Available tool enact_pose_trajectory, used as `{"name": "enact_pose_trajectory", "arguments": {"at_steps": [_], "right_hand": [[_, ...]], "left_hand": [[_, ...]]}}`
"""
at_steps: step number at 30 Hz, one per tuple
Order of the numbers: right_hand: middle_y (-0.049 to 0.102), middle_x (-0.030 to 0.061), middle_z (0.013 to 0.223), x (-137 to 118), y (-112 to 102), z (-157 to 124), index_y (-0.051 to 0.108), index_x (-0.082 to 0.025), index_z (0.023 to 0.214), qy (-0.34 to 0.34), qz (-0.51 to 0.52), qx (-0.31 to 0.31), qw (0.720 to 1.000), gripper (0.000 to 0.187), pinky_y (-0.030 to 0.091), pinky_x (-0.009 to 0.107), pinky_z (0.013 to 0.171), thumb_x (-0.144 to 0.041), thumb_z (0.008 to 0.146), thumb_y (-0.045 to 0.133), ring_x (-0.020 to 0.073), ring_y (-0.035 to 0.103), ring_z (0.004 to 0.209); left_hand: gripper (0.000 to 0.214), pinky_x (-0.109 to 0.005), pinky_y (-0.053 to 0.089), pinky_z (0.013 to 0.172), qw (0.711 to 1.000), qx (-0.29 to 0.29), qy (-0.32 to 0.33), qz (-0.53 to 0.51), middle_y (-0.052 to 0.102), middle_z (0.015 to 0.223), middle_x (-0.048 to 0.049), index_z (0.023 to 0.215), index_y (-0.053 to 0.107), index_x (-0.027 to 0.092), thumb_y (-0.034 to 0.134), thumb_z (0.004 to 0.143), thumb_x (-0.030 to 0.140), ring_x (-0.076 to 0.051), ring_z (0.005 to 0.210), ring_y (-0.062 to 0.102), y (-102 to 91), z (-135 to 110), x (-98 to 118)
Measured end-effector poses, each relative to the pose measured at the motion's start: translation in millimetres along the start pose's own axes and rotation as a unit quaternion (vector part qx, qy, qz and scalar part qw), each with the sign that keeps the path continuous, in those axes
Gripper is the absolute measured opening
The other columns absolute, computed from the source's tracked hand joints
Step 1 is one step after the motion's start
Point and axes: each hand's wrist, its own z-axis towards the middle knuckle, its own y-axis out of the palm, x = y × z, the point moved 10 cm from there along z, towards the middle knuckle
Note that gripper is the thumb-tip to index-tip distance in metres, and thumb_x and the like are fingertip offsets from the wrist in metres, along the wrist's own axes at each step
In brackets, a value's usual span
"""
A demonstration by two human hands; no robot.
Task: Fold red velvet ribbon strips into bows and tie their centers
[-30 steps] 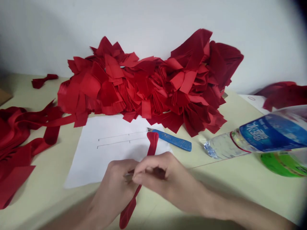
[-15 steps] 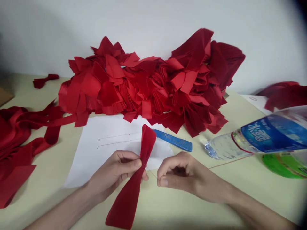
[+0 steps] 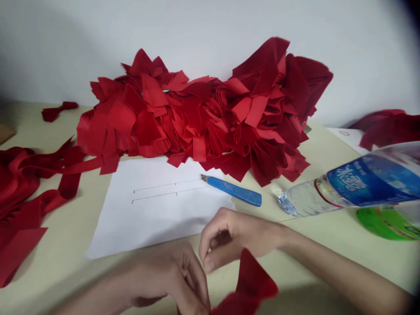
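My left hand (image 3: 177, 275) is closed at the bottom edge, its fingertips on a red velvet ribbon bow (image 3: 254, 280). The lower part of the bow is cut off by the frame, and its visible loop flares up and to the right. Just beyond the bow, my right hand (image 3: 226, 240) is pinched shut on a thin thread. At the fingertips the thread is too fine to make out; a reddish stretch of thread (image 3: 290, 219) shows beyond the right wrist, running towards the bottle.
A large heap of folded red ribbon pieces (image 3: 197, 118) lies against the wall. Before it are white paper (image 3: 157, 218) with ruled lines and a blue utility knife (image 3: 234, 191). A water bottle (image 3: 305, 199) and green-based container (image 3: 383, 223) are right; long red ribbons (image 3: 22, 183) lie left.
My left hand has come down and nearer with the bow, which has swung to the right and partly left the frame. My right hand has shifted slightly left. The knife blade is now uncovered.
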Motion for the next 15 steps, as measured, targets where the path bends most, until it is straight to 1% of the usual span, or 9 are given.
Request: {"name": "enact_pose_trajectory", "arguments": {"at_steps": [1, 3, 4, 6, 7, 8, 10, 13, 15], "right_hand": [[0.054, -0.0036, 0.060, -6, 3, 1, 0.068, -0.010, 0.081, -0.005, -0.042, -0.008, 0.999, 0.019, 0.027, 0.018, 0.045, -0.029, 0.076, 0.066, 0.0044, 0.038, 0.051], [0.057, -0.0034, 0.061, -24, 7, 1, 0.069, -0.013, 0.082, -0.024, -0.154, 0.007, 0.988, 0.012, 0.028, 0.019, 0.048, -0.022, 0.077, 0.064, 0.0048, 0.041, 0.053], [0.058, -0.0033, 0.062, -34, 9, 0, 0.069, -0.015, 0.081, -0.029, -0.219, 0.027, 0.975, 0.009, 0.030, 0.019, 0.050, -0.017, 0.078, 0.061, 0.0054, 0.043, 0.054], [0.060, -0.0026, 0.062, -53, 13, -6, 0.067, -0.015, 0.072, -0.030, -0.334, 0.069, 0.939, 0.014, 0.031, 0.022, 0.055, -0.009, 0.078, 0.056, 0.0072, 0.047, 0.057], [0.060, -0.0014, 0.065, -62, 12, -11, 0.065, -0.015, 0.071, -0.027, -0.386, 0.111, 0.915, 0.016, 0.031, 0.024, 0.057, -0.007, 0.080, 0.053, 0.0086, 0.048, 0.060], [0.060, -0.0009, 0.065, -69, 11, -17, 0.063, -0.015, 0.071, -0.025, -0.409, 0.145, 0.900, 0.016, 0.031, 0.025, 0.056, -0.008, 0.080, 0.052, 0.0095, 0.048, 0.060], [0.058, -0.0012, 0.065, -73, 7, -28, 0.060, -0.016, 0.072, -0.023, -0.396, 0.198, 0.896, 0.015, 0.030, 0.024, 0.054, -0.011, 0.082, 0.051, 0.0093, 0.046, 0.058], [0.050, -0.0037, 0.059, -57, -6, -42, 0.060, -0.017, 0.074, -0.021, -0.273, 0.248, 0.929, 0.016, 0.029, 0.021, 0.049, -0.018, 0.086, 0.049, 0.0070, 0.041, 0.053], [0.043, -0.0051, 0.056, -38, -14, -44, 0.061, -0.017, 0.074, -0.009, -0.158, 0.251, 0.955, 0.014, 0.027, 0.020, 0.046, -0.021, 0.085, 0.052, 0.0059, 0.036, 0.050]], "left_hand": [[0.007, -0.020, 0.026, 0.041, 1.000, 0.013, -0.008, 0.014, 0.055, 0.041, 0.0057, 0.049, 0.069, 0.018, 0.074, 0.048, 0.013, -0.006, 0.038, 0.040, 0.0, 1, -2], [0.009, -0.020, 0.030, 0.044, 0.999, 0.040, 0.003, 0.008, 0.056, 0.043, 0.0055, 0.047, 0.065, 0.017, 0.070, 0.050, 0.010, -0.007, 0.042, 0.044, -2.3, 2, 1], [0.011, -0.020, 0.031, 0.045, 0.998, 0.055, 0.021, -0.004, 0.055, 0.043, 0.0054, 0.045, 0.062, 0.016, 0.067, 0.051, 0.008, -0.008, 0.042, 0.044, -5.4, 2, 6], [0.015, -0.020, 0.032, 0.046, 0.993, 0.090, 0.077, -0.029, 0.051, 0.041, 0.0054, 0.042, 0.059, 0.015, 0.061, 0.054, 0.005, -0.008, 0.042, 0.044, -16.1, 0, 19], [0.016, -0.020, 0.032, 0.045, 0.989, 0.099, 0.103, -0.043, 0.051, 0.040, 0.0051, 0.043, 0.059, 0.014, 0.059, 0.056, 0.004, -0.008, 0.042, 0.045, -21.3, -2, 25], [0.016, -0.020, 0.034, 0.046, 0.985, 0.104, 0.124, -0.063, 0.053, 0.041, 0.0043, 0.046, 0.062, 0.014, 0.059, 0.058, 0.004, -0.008, 0.043, 0.047, -26.5, -4, 30], [0.011, -0.020, 0.039, 0.052, 0.976, 0.104, 0.151, -0.115, 0.063, 0.051, 0.0012, 0.058, 0.068, 0.014, 0.063, 0.065, 0.008, -0.011, 0.051, 0.056, -35.0, -7, 36], [0.009, -0.021, 0.044, 0.058, 0.964, 0.084, 0.171, -0.188, 0.071, 0.063, -0.0041, 0.068, 0.070, 0.015, 0.066, 0.075, 0.020, -0.014, 0.059, 0.064, -39.2, -9, 40], [0.010, -0.021, 0.044, 0.055, 0.954, 0.057, 0.201, -0.216, 0.071, 0.060, -0.0043, 0.066, 0.070, 0.015, 0.070, 0.073, 0.022, -0.015, 0.058, 0.065, -35.6, -11, 46]]}}
